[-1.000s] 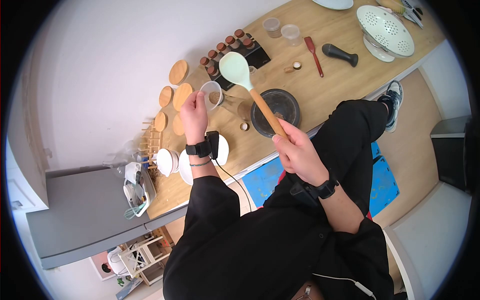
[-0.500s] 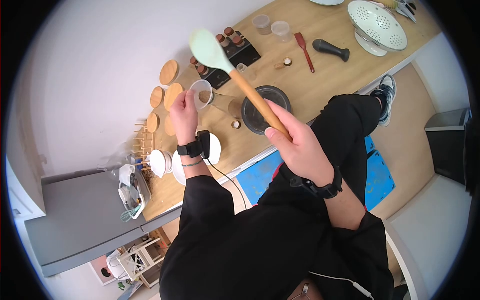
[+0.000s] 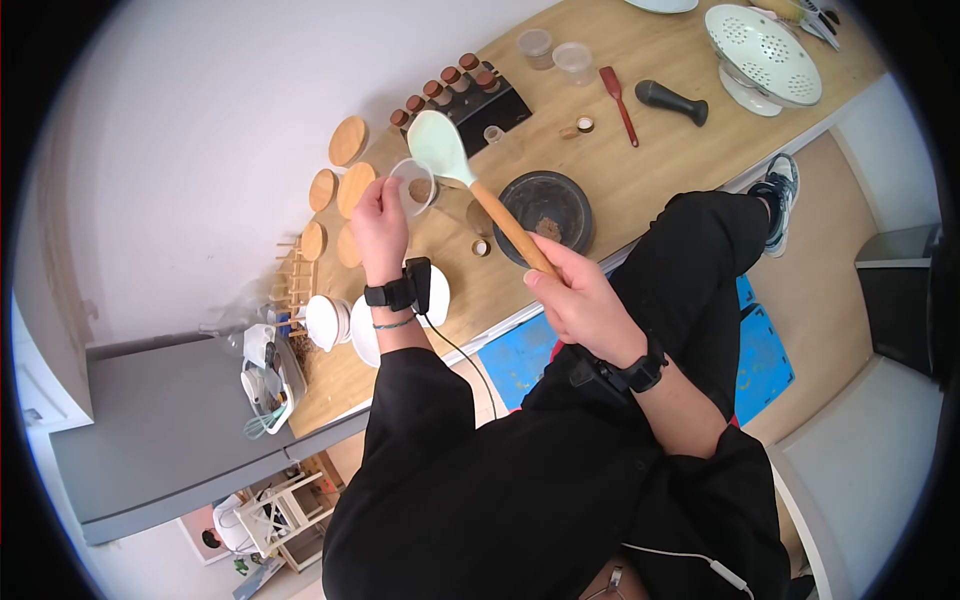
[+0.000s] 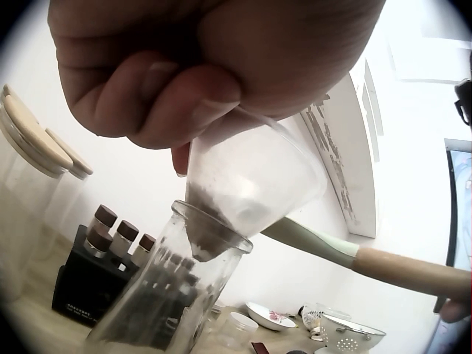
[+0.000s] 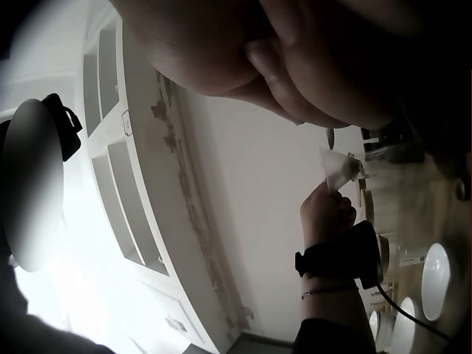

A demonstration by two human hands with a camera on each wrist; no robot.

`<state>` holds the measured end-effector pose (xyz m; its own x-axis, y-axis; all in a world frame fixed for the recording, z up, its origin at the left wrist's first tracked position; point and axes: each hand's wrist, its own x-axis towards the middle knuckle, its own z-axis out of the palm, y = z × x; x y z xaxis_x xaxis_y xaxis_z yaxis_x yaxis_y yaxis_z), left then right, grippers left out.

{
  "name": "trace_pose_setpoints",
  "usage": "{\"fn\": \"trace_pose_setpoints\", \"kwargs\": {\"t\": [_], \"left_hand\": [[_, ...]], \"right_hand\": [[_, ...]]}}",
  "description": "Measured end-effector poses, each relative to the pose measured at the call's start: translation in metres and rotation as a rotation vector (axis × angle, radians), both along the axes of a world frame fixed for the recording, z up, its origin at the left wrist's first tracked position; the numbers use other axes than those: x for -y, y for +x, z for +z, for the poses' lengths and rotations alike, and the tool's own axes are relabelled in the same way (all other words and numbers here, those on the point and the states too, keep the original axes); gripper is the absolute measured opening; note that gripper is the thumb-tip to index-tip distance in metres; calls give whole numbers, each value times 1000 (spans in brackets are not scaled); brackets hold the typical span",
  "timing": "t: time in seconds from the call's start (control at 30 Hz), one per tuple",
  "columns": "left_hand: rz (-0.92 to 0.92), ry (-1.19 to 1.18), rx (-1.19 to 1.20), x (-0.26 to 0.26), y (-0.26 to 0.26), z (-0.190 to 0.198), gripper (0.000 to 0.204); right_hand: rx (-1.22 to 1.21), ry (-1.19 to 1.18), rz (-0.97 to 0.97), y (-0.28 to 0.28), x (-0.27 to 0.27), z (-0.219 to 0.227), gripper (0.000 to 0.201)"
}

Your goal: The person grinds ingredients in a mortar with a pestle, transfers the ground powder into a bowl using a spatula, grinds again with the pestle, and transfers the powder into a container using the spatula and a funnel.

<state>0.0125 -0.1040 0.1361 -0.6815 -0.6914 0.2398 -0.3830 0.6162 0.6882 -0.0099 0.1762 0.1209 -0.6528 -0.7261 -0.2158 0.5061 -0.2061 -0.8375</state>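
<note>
My left hand pinches the rim of a clear plastic funnel, which sits tilted in the mouth of a glass bottle. Brown powder lies inside the funnel. With my right hand I grip the wooden handle of a spoon that has a pale green head. The spoon's head overlaps the funnel's rim in the head view, and in the left wrist view it shows just behind the funnel. Below the handle stands a dark stone mortar, with some brown powder on its bottom.
Behind the bottle is a black rack of cork-topped jars. Jars with wooden lids line the wall. Rightward lie a red spatula, a dark pestle and a white colander. White bowls stand near my left wrist.
The spoon rose toward the camera and leftward, then came back down close to the funnel. My left hand keeps its hold on the funnel; the head view shifted slightly.
</note>
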Motion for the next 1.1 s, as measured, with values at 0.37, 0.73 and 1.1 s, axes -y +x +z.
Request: {"fn": "trace_pose_setpoints", "kwargs": {"t": [0.37, 0.73, 1.1], "left_hand": [[8, 23, -1, 4, 2, -3, 28], [14, 58, 7, 4, 2, -3, 27], [-2, 45, -19, 5, 2, -5, 28]], "right_hand": [[-12, -18, 27, 3, -4, -1, 50], [189, -94, 32, -4, -10, 3, 53], [188, -75, 153, -5, -14, 5, 50]]}}
